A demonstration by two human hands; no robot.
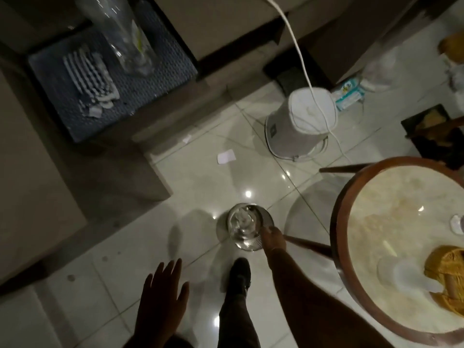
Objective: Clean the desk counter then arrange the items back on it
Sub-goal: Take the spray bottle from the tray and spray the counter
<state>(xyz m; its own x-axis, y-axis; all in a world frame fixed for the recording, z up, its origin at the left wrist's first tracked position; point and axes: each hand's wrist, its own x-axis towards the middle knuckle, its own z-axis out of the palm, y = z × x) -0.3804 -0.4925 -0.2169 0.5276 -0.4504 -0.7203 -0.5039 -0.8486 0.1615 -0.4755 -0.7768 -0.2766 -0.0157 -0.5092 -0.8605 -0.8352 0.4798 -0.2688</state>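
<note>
A clear glass vase (pixel 244 226) stands low over the tiled floor, and my right hand (pixel 273 238) grips its right side near the rim. My left hand (pixel 163 290) hovers open to the left, fingers spread, holding nothing. At the right is a round table (pixel 337 222) with a wooden rim and pale marble top. On it lie a yellow woven item (pixel 445 272) and a clear plastic piece (pixel 401 275). Another tall clear glass vase (pixel 123 33) stands on a dark woven mat (pixel 155 79) at the upper left, beside a striped cloth (pixel 91 76).
A white lamp (pixel 298 121) with its white cord (pixel 296 43) sits on the floor ahead. A packet of wipes (pixel 347 94) lies behind it. Paper scraps (pixel 226 156) lie on the tiles. A grey counter edge (pixel 150 172) runs along the left. My foot (pixel 239 275) is below the vase.
</note>
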